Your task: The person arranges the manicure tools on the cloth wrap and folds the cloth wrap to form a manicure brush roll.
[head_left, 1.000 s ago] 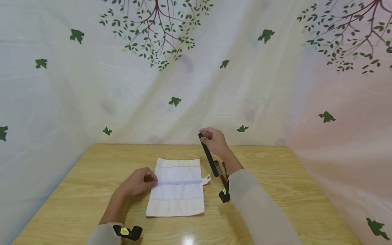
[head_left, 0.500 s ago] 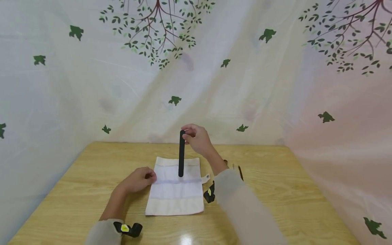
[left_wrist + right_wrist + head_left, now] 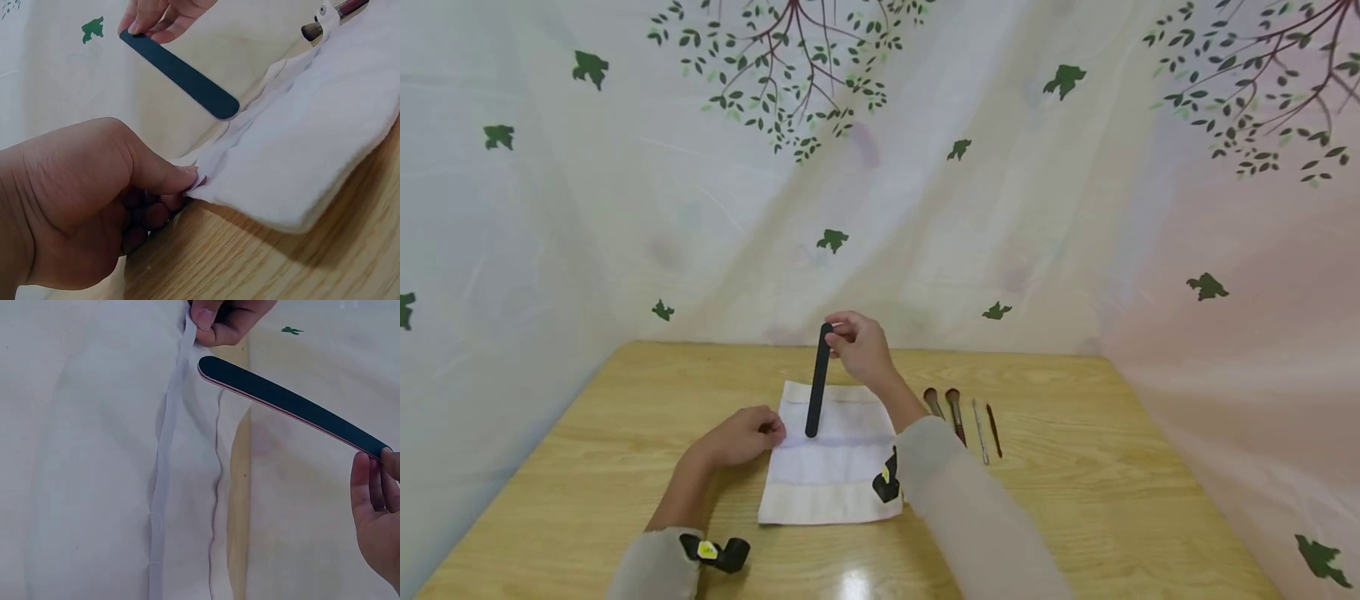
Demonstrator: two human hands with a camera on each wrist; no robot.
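The left hand (image 3: 739, 437) pinches low, the right hand (image 3: 863, 350) (also pinching) higher up.

- Your left sleeve (image 3: 655, 568) and right sleeve (image 3: 981, 512) are pale beige-grey, each leaving some forearm uncovered.
- By your left cuff sits a small, black left camera (image 3: 733, 556) with a yellow label (image 3: 707, 550).
- Your right camera (image 3: 886, 490) matches, black with yellow.
- Your left hand (image 3: 743, 437) and right hand (image 3: 861, 350) are bare.

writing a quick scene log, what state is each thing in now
Long flat black round-ended stick: tilted, pinched at one end by right hand
White rectangular fabric pouch: spread open, left edge pinched by left hand
Cream fabric strap with metal snap: unfastened
Two brown-bristled brushes: lying on yellowish wooden table
Thin silver rod: lying flat
Thin dark-brown rod: lying flat
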